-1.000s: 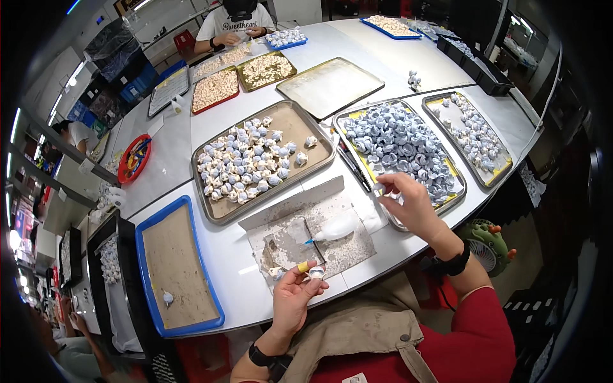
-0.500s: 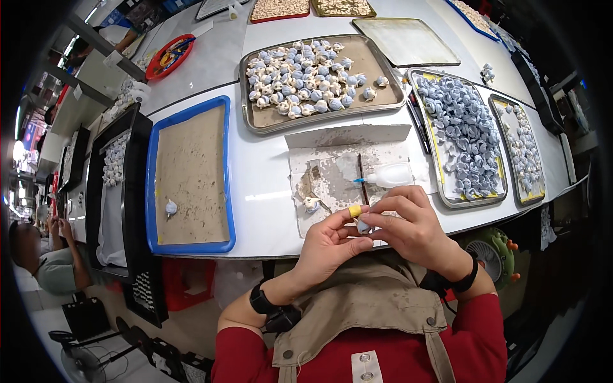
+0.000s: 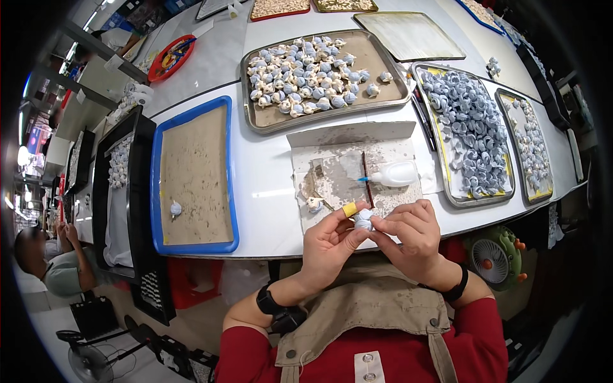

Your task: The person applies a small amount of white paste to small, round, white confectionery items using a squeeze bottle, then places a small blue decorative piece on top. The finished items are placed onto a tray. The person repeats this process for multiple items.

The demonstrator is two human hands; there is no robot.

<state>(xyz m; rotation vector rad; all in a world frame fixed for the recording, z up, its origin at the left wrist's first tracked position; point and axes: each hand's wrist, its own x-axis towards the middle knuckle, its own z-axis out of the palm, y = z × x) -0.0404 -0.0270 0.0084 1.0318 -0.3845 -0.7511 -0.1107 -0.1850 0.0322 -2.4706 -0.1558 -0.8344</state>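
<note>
Close to the table's front edge, my left hand [image 3: 324, 250] and my right hand [image 3: 410, 237] pinch a small pale blue figurine [image 3: 363, 219] between their fingertips. Its lower side is partly hidden by my fingers. Yellow tape wraps my left index finger. Beyond the hands lies a stained cardboard sheet [image 3: 332, 150] with a raised back flap. On it rest a white squeeze bottle [image 3: 397, 173] with a blue nozzle, lying on its side, a thin dark stick [image 3: 365, 163], and a cream-coloured figurine [image 3: 315, 204] left of my hands.
A blue-rimmed tray [image 3: 235, 210] at left carries one small figurine [image 3: 175, 209]. Blue-and-cream figurines crowd a metal tray [image 3: 378, 54] behind. To the right, another metal tray [image 3: 480, 202] is heaped with curved blue-grey pieces, beside a narrower tray [image 3: 541, 196]. A person [image 3: 67, 268] sits far left.
My fingers have turned the figurine, showing more of its pale blue side. My right hand has shifted slightly lower, and more of the bottle shows. The view has moved a little.
</note>
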